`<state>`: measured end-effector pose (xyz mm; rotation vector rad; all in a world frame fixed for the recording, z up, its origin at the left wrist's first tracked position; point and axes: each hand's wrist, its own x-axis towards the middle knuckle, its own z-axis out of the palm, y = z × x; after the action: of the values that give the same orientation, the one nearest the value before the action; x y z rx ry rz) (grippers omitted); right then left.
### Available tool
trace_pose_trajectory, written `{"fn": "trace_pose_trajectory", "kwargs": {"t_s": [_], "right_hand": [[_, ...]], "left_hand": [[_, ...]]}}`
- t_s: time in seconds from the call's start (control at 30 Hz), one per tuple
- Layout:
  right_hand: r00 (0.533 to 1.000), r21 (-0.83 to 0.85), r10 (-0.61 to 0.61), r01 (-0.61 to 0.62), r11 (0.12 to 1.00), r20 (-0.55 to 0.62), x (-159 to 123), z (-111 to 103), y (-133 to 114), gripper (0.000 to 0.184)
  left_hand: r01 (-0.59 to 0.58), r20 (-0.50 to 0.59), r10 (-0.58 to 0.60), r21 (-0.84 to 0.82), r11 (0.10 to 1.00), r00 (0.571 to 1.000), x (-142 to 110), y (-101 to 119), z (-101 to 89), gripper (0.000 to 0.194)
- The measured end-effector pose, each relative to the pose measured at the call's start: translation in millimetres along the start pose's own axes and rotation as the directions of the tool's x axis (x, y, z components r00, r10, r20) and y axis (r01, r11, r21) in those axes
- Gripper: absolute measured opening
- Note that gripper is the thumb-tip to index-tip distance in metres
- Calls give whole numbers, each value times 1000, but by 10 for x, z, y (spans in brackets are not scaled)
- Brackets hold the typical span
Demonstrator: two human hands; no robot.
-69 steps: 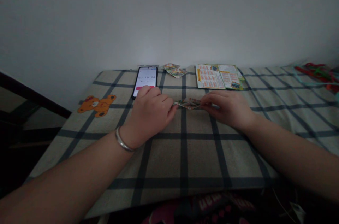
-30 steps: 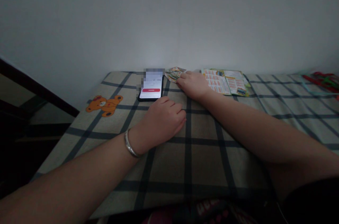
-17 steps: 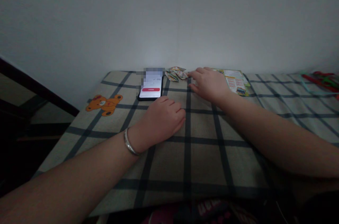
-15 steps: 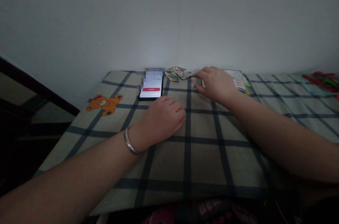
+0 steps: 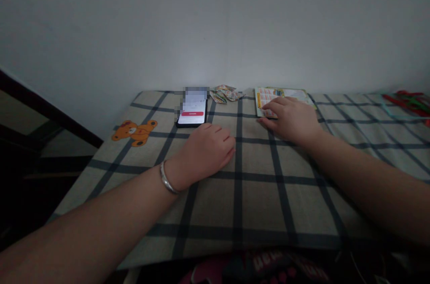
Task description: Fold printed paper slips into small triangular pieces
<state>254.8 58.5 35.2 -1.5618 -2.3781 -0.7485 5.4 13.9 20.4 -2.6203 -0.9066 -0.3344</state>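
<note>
My left hand point(image 5: 210, 149), with a silver bangle on its wrist, rests on the checked cloth, fingers curled inward and nothing showing in them. Just beyond it lies a phone point(image 5: 192, 116) with a lit screen and a red bar. My right hand point(image 5: 291, 120) is open, fingers spread over the near part of a colourful printed booklet point(image 5: 265, 96) close to the wall; it partly covers the booklet. Between phone and booklet lie several small crumpled printed packets point(image 5: 225, 93), touched by neither hand.
The checked tablecloth point(image 5: 255, 203) covers the table up to the pale wall point(image 5: 215, 24). An orange bear figure point(image 5: 134, 132) lies flat at the left. Red and green items point(image 5: 411, 101) sit at the far right. A dark rail point(image 5: 50, 109) slopes past the table's left side.
My right hand has moved right and toward me, away from the packets, uncovering more of the booklet. My left hand stays in place.
</note>
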Motion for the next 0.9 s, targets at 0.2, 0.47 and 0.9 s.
{"fn": "trace_pose_trajectory", "kwargs": {"t_s": [0.2,0.47,0.9], "right_hand": [[995,-58,-88,90,994,35,70,27,-13,31],[997,4,-78,78,997,-23,-2,-33,-63,28],[942,359,-319,335,871,-106,-375,-223,-286,20]], "left_hand": [[0,29,0,-6,1000,1000,-2,4,-12,17],[16,32,-15,-22,1000,999,19,-11,7,17],[125,-14,-128,-136,983,992,21,-17,31,45]]}}
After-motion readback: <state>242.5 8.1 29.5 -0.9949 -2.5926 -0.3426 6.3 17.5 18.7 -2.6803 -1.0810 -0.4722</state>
